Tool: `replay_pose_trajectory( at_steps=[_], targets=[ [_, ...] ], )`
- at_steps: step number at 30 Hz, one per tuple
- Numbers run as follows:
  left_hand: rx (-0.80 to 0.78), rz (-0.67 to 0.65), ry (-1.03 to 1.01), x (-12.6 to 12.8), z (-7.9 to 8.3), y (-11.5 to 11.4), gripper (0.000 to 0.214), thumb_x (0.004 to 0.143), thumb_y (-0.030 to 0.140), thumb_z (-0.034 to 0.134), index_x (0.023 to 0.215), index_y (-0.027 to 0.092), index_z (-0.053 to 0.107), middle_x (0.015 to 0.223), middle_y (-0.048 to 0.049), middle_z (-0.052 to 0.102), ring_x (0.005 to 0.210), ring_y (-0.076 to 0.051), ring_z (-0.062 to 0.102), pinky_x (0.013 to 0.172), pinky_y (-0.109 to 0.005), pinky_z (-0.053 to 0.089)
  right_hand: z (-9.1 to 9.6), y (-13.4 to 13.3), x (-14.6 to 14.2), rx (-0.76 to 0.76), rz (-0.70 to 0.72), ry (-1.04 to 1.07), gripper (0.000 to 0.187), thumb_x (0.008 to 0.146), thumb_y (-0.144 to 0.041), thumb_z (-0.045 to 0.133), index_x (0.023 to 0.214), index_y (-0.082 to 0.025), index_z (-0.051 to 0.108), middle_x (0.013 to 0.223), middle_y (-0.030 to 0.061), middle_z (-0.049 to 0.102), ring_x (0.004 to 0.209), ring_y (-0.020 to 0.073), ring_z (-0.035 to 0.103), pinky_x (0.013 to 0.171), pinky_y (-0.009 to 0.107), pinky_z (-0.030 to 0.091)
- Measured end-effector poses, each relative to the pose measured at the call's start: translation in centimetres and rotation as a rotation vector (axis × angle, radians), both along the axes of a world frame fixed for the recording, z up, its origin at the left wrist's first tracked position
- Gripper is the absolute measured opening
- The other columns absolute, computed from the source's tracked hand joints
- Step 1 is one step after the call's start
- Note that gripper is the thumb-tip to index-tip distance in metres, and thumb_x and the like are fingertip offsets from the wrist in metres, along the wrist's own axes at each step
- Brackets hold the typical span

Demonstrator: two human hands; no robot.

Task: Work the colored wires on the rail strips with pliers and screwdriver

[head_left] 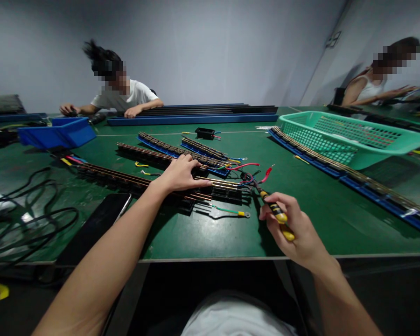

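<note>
My right hand (290, 224) is closed round the yellow-and-black handles of a pair of pliers (264, 193). Their jaws point away from me, at the wire ends beside a short black rail (227, 185) with brass-coloured conductor strips. My left hand (182, 175) grips this rail from above, thumb along its near side. Red and blue wires (247, 178) come out at the rail's right end; whether the jaws pinch one I cannot tell. A green wire with a ring terminal (243, 214) lies in front. Longer black rails (115, 176) and blue-based rails (205, 148) lie around my left hand.
A blue bin (58, 133) stands at the left, near black cables (52, 205) and a phone (101, 214). On the right are a green basket (357, 154) and a long blue-based rail (364, 179). Two people sit across the table, long blue profiles (196, 120) before one.
</note>
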State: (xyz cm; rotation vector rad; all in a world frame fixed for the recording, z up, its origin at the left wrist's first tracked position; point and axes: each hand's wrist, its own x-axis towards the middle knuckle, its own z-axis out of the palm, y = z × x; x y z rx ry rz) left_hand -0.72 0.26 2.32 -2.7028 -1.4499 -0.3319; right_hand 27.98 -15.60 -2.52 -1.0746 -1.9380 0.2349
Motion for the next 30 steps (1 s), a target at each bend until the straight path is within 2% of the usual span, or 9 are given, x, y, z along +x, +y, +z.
replay_pose_trajectory(
  at_steps=[5,9,12,17,20,22,24,26,30],
  targets=[
    [-0.024,0.012,-0.007,0.1,0.1,-0.1,0.083,0.074,0.085,0.055,0.121,0.017,0.067,0.115,-0.0140,0.060,0.113,-0.034,0.056,0.096,-0.045,0.045,-1.0,-0.1,-0.1,-0.120,-0.081,0.297,0.041,0.089,-0.018,0.060,0.122,-0.026,0.038,0.087,0.0024,0.069,0.075,0.0163,0.069,0.067,0.026,0.054],
    [-0.035,0.023,-0.015,0.1,0.0,0.0,0.080,0.073,0.084,0.056,0.119,0.018,0.067,0.116,-0.0133,0.060,0.114,-0.034,0.055,0.097,-0.045,0.044,-1.1,-0.2,-1.0,-0.155,-0.131,0.522,0.037,0.091,-0.022,0.061,0.119,-0.027,0.038,0.080,0.0015,0.070,0.058,0.0135,0.062,0.051,0.022,0.048],
    [-0.044,0.039,-0.008,0.1,0.0,0.0,0.081,0.073,0.084,0.056,0.119,0.019,0.067,0.118,-0.0135,0.060,0.114,-0.035,0.055,0.098,-0.048,0.043,-0.7,-0.3,-1.8,-0.188,-0.150,0.628,0.038,0.089,-0.026,0.065,0.117,-0.028,0.039,0.078,0.0002,0.070,0.050,0.0110,0.057,0.043,0.019,0.045],
    [-0.059,0.051,-0.011,0.2,0.2,-0.3,0.082,0.073,0.084,0.055,0.120,0.018,0.067,0.118,-0.0142,0.060,0.115,-0.036,0.055,0.098,-0.049,0.043,0.7,0.1,-2.2,-0.228,-0.161,0.863,0.037,0.089,-0.036,0.067,0.113,-0.029,0.040,0.070,-0.0040,0.068,0.041,0.0102,0.053,0.039,0.021,0.047],
    [-0.059,0.051,-0.012,0.2,0.2,-0.3,0.082,0.072,0.085,0.055,0.119,0.019,0.067,0.118,-0.0139,0.059,0.116,-0.035,0.054,0.098,-0.047,0.043,1.3,0.4,-1.8,-0.227,-0.129,0.888,0.036,0.089,-0.037,0.067,0.113,-0.029,0.042,0.068,-0.0052,0.068,0.036,0.0090,0.049,0.036,0.021,0.046],
    [-0.063,0.044,-0.012,0.1,0.2,-0.2,0.083,0.072,0.085,0.055,0.120,0.019,0.066,0.118,-0.0138,0.059,0.117,-0.035,0.053,0.099,-0.047,0.043,1.7,0.3,-1.4,-0.222,-0.098,0.848,0.039,0.086,-0.034,0.070,0.114,-0.029,0.044,0.079,-0.0014,0.071,0.046,0.0121,0.058,0.037,0.022,0.048],
    [-0.070,0.039,-0.010,0.1,0.1,-0.1,0.084,0.071,0.086,0.055,0.122,0.019,0.066,0.119,-0.0138,0.059,0.118,-0.035,0.053,0.100,-0.047,0.042,2.3,0.1,-1.1,-0.213,-0.076,0.813,0.045,0.081,-0.029,0.074,0.116,-0.029,0.047,0.095,0.0039,0.073,0.068,0.0190,0.069,0.039,0.023,0.052],
    [-0.077,0.041,-0.004,0.0,0.1,-0.1,0.085,0.070,0.087,0.055,0.123,0.020,0.065,0.121,-0.0138,0.058,0.118,-0.036,0.053,0.100,-0.049,0.042,3.3,-0.3,-0.9,-0.180,-0.079,0.821,0.044,0.079,-0.027,0.074,0.116,-0.029,0.050,0.098,0.0065,0.073,0.086,0.0261,0.073,0.035,0.024,0.050],
    [-0.080,0.041,0.002,0.0,0.2,-0.3,0.086,0.071,0.088,0.051,0.124,0.020,0.063,0.123,-0.0146,0.057,0.119,-0.036,0.052,0.102,-0.052,0.040,6.7,-0.8,-1.2,0.102,-0.120,0.889,0.043,0.074,-0.015,0.070,0.112,-0.030,0.057,0.091,0.0038,0.071,0.088,0.0275,0.073,0.028,0.023,0.043]
  ],
)
